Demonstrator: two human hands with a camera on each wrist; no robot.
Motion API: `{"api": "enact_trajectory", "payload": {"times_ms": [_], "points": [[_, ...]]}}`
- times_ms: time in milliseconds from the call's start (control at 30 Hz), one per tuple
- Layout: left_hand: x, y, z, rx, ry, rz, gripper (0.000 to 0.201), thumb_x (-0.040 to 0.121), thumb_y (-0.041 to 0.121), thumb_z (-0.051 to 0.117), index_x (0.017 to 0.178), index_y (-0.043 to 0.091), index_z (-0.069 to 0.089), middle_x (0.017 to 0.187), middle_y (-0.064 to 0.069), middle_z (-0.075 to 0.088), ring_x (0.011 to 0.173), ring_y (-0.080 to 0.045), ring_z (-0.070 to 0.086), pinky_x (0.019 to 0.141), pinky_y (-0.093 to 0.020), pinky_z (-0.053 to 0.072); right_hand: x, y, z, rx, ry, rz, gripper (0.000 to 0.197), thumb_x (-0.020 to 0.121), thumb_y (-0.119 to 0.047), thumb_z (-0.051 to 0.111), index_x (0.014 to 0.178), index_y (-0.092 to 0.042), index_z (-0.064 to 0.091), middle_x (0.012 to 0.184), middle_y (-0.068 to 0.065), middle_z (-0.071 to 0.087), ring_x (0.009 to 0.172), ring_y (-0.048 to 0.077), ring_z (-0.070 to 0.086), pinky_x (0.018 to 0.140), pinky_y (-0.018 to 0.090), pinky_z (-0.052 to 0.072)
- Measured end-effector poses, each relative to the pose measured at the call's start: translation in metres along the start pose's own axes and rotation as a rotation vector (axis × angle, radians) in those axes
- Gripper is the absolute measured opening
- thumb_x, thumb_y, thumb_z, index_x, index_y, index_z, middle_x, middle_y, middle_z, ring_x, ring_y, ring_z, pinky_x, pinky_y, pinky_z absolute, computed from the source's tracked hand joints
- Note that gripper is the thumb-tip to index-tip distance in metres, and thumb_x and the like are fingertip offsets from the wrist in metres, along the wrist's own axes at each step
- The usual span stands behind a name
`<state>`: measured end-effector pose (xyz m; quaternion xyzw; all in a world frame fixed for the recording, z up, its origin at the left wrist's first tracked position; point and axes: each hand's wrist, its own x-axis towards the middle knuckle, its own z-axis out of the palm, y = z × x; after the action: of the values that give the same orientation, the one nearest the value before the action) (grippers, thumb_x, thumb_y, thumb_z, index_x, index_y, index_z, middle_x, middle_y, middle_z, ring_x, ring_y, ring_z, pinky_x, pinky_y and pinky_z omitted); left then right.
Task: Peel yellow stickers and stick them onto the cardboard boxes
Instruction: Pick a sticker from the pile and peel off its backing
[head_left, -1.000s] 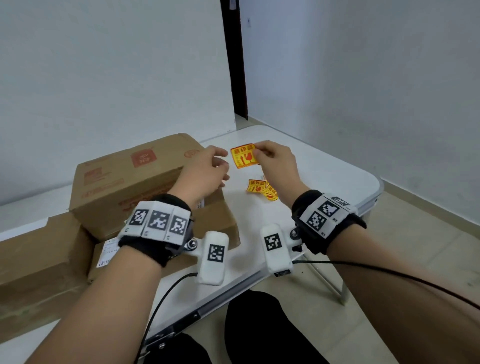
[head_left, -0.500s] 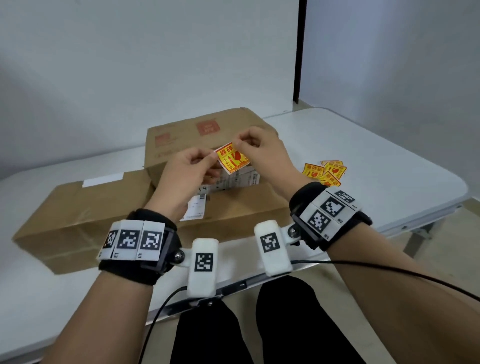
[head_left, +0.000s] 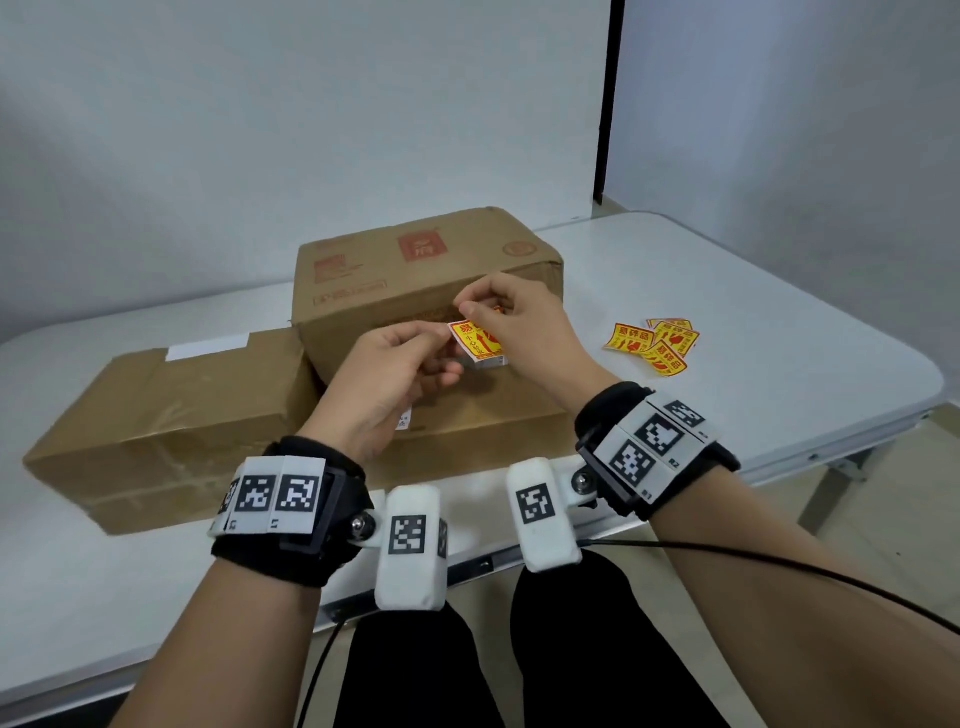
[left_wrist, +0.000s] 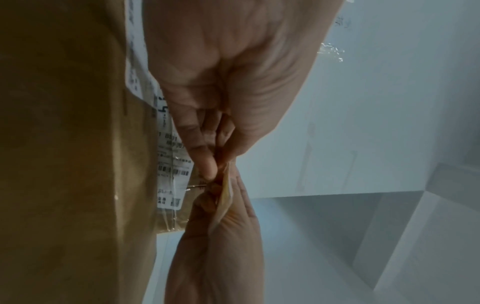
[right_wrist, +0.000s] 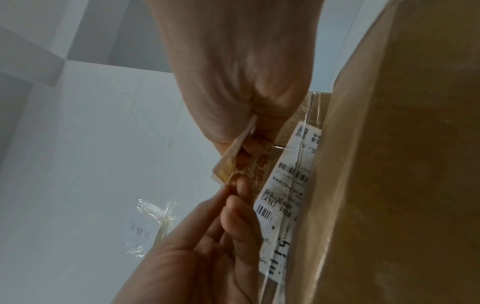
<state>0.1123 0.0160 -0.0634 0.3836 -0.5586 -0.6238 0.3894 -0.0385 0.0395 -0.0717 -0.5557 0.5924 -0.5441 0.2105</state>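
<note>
Yellow sticker (head_left: 475, 340) with red Chinese characters, pinched between both hands

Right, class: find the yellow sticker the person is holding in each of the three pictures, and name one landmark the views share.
Head: the yellow sticker is at centre, pinched between the left hand and the right hand, in front of the cardboard boxes.
Left wrist: seen edge-on, below centre, between the fingertips.
Right wrist: edge-on, at centre.
Shared landmark: the white shipping label on the box.
</note>
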Motion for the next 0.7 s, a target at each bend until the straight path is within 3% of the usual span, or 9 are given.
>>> {"api": "enact_trajectory", "payload": {"times_ms": [133, 300, 533, 700], "points": [[0.001, 0.002, -0.003, -0.025, -0.012, -0.016, 0.017, 0.092, 0.015, 0.059, 0.089, 0.004, 0.072, 0.075, -0.007, 0.071, 0.058, -0.01, 0.06, 0.057, -0.017, 0.052, 0.0, 0.001, -0.004, -0.009, 0.01, -0.037, 0.01, 0.092, -0.021, 0.061, 0.092, -0.018, 0.07, 0.082, -0.012, 0.064, 0.075, 0.003, 0.058, 0.067, 0.019, 0.044], [0.0, 0.003, -0.005, 0.021, -0.035, -0.038, 0.01, 0.089, 0.01, 0.063, 0.088, 0.005, 0.072, 0.073, -0.008, 0.07, 0.055, -0.009, 0.058, 0.053, -0.016, 0.051, 0.0, 0.0, -0.005, -0.029, -0.045, -0.079, 0.009, 0.092, -0.021, 0.061, 0.092, -0.018, 0.07, 0.084, -0.012, 0.065, 0.08, 0.005, 0.062, 0.07, 0.019, 0.049], [0.0, 0.003, -0.01, 0.008, -0.04, -0.044, 0.011, 0.088, 0.009, 0.064, 0.09, 0.003, 0.073, 0.076, -0.011, 0.071, 0.054, -0.009, 0.059, 0.052, -0.016, 0.052, -0.001, -0.002, -0.003, -0.119, -0.077, -0.167, 0.01, 0.091, -0.019, 0.062, 0.094, -0.014, 0.071, 0.086, -0.01, 0.067, 0.078, 0.0, 0.06, 0.068, 0.009, 0.045], [0.002, 0.0, -0.009, 0.089, -0.024, -0.026, 0.01, 0.089, 0.008, 0.063, 0.088, 0.004, 0.072, 0.072, -0.008, 0.069, 0.052, -0.008, 0.057, 0.051, -0.015, 0.05, -0.001, -0.003, -0.003, -0.149, -0.085, -0.195, 0.01, 0.09, -0.016, 0.064, 0.095, -0.013, 0.071, 0.085, -0.01, 0.065, 0.078, -0.001, 0.058, 0.069, 0.008, 0.043]]}}
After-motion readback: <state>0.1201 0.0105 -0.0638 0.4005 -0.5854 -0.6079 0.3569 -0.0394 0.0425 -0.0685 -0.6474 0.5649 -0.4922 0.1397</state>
